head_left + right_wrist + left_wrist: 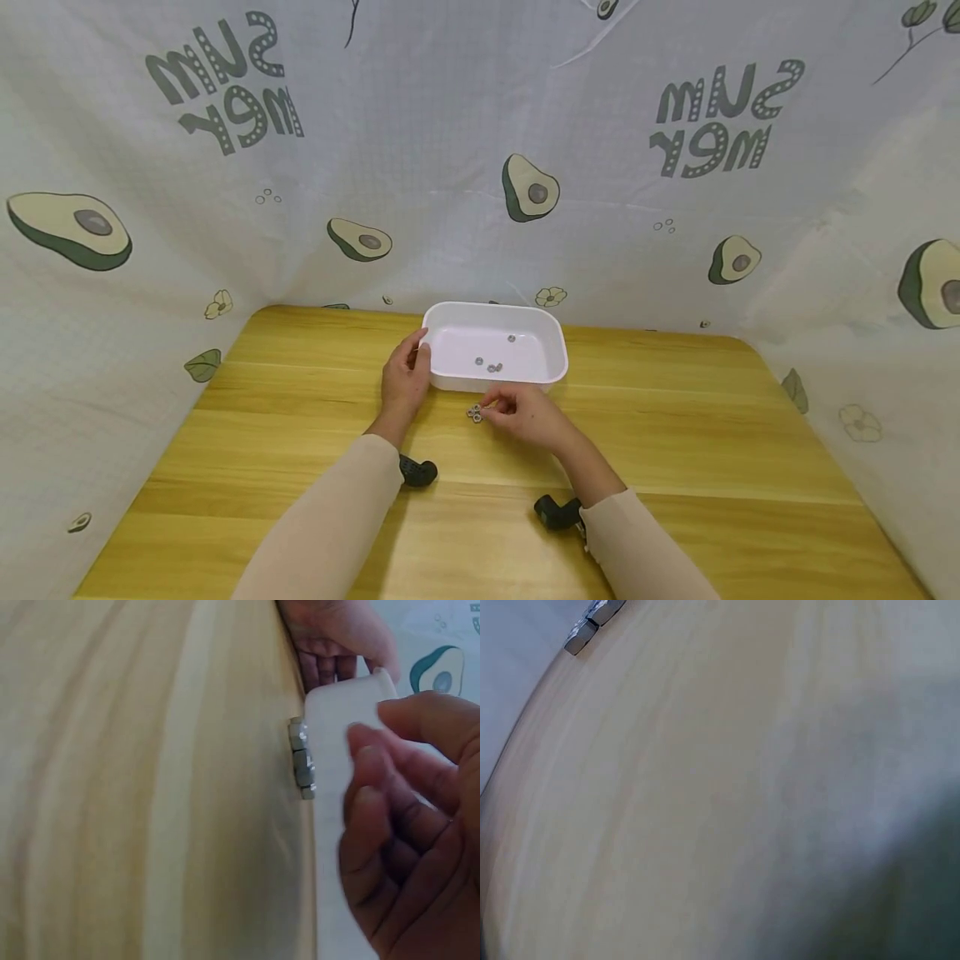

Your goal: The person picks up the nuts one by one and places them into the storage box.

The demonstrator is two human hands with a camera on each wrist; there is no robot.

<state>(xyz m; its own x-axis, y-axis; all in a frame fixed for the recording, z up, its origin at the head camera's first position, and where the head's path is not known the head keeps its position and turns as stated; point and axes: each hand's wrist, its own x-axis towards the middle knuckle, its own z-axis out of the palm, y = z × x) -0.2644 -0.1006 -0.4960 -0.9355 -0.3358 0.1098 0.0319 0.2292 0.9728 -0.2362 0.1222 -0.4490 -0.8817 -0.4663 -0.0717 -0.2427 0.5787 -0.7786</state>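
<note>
By the left hand (403, 385), the white tray (457, 383) is gripped at its left end, fingers curled round the wall. At the tray's near side, the right hand (525, 414) is held with bent fingers, thumb and forefinger brought close together; whether anything is pinched there cannot be told. Behind the tray, a patterned cloth (450, 125) is hung, cut off at the head view's edges. Under the tray, a wooden table (247, 467) is shown, its near edge cut off. Nearer than the tray, two black objects (420, 473) are partly covered by pale sleeves (330, 517), one by each. Inside the tray, four small metal nuts (479, 361) are scattered. Just outside its near wall, beside the right fingertips, a cluster of nuts (303, 763) is laid on the table, its exact count hard to make out. In the left wrist view, nuts are cut off at the top and the lower right is lost in dark blur.
</note>
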